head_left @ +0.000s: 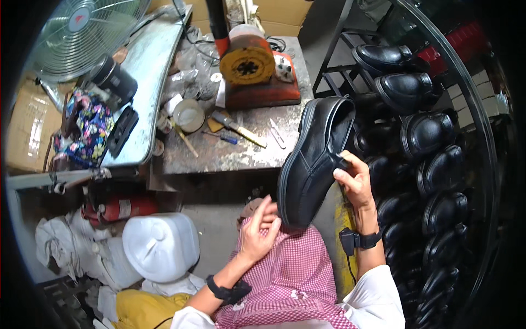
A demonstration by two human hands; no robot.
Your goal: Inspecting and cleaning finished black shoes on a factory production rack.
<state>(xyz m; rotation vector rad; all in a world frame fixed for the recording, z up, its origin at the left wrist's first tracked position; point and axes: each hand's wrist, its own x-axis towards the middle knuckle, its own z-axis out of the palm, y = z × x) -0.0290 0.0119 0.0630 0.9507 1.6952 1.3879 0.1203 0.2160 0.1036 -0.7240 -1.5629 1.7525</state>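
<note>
A black leather slip-on shoe [309,164] is held up over my lap, its toe toward me and its opening at the far end. My right hand [355,178] grips the shoe at its side near the opening, thumb and fingers pinched on the upper. Beside the toe is my left hand [262,230], fingers loosely spread and slightly blurred; whether its fingertips touch the shoe I cannot tell. Below lies a red-and-white checked apron [290,274] across my lap.
Ahead stands a worn workbench [219,156] with an orange grinding machine [252,71], a glass jar [189,115], a brush [238,129] and small snips [277,134]. Rows of black shoes [427,129] fill a rack at right. A white plastic jug [160,247] and a fan [82,33] are at left.
</note>
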